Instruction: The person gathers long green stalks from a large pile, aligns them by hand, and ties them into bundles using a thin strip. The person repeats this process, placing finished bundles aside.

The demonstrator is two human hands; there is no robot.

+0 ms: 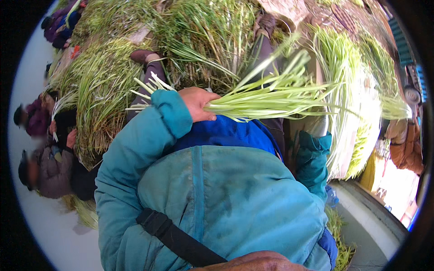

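Observation:
My left hand (200,103) is closed around a bunch of long, flat-leaved greens (271,100), probably garlic greens or chives. The white stalk ends point left past my teal cuff, and the pale green leaves fan out to the right over my lap. Low on the right, a teal sleeve covers my right arm. Just beyond its cuff, my right hand (318,124) shows as a small, pale, overexposed shape beside a stacked heap of pale greens (351,101). Its fingers cannot be made out.
Loose uncleaned greens (206,30) lie between and beyond my outstretched legs, with another heap (98,88) at left. Several people sit along the left, one person (56,169) close by. A plastic bottle (332,196) is by my right side. Vehicles (412,84) stand at far right.

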